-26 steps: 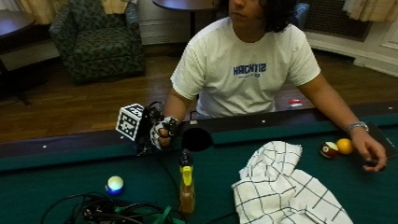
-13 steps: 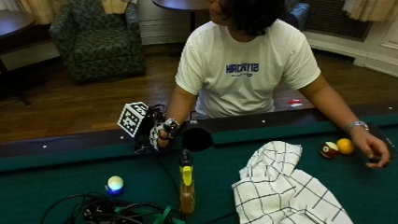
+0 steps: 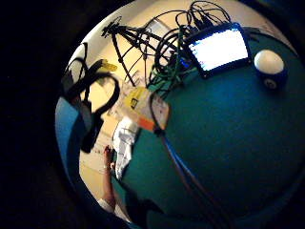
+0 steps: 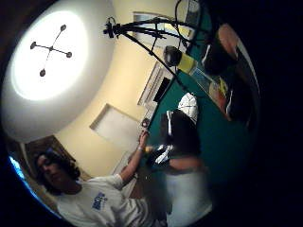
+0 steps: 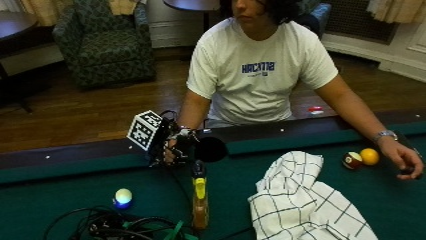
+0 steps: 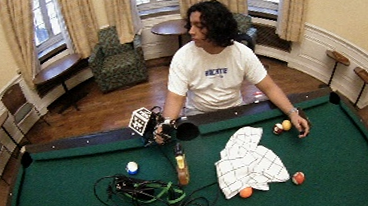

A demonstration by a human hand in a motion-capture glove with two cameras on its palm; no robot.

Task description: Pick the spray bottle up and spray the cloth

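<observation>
**Gloved hand near the rail, spray bottle standing untouched**

While the person sits at the far long side of the table (image 5: pixel 60 190), the gloved right hand (image 5: pixel 174 148) hangs just above the green felt close to the rail. Whether its fingers are spread or curled cannot be told: the dark glove and its fittings hide them, and nothing shows between them.

- Spray bottle (image 5: pixel 199 202): amber body, yellow collar, dark head; upright on the felt, just in front of the gloved hand and apart from it. In the little-finger palm view it appears near the palm as a yellow-and-orange shape (image 3: pixel 145 109).
- Cloth (image 5: pixel 303 202): white with a dark grid, crumpled on the felt beside the bottle, toward the person's bare hand, not touching the bottle.
- Bare left hand (image 5: pixel 407 161): resting on the felt at the far side of the cloth.
- Billiard balls: a blue-and-white one (image 5: pixel 123 196) on the other side of the bottle; a dark striped one (image 5: pixel 352 160) touching a yellow one (image 5: pixel 369 156) near the bare hand.
- Cables (image 5: pixel 113 227): a dark tangle with green strapping at the near edge.
</observation>
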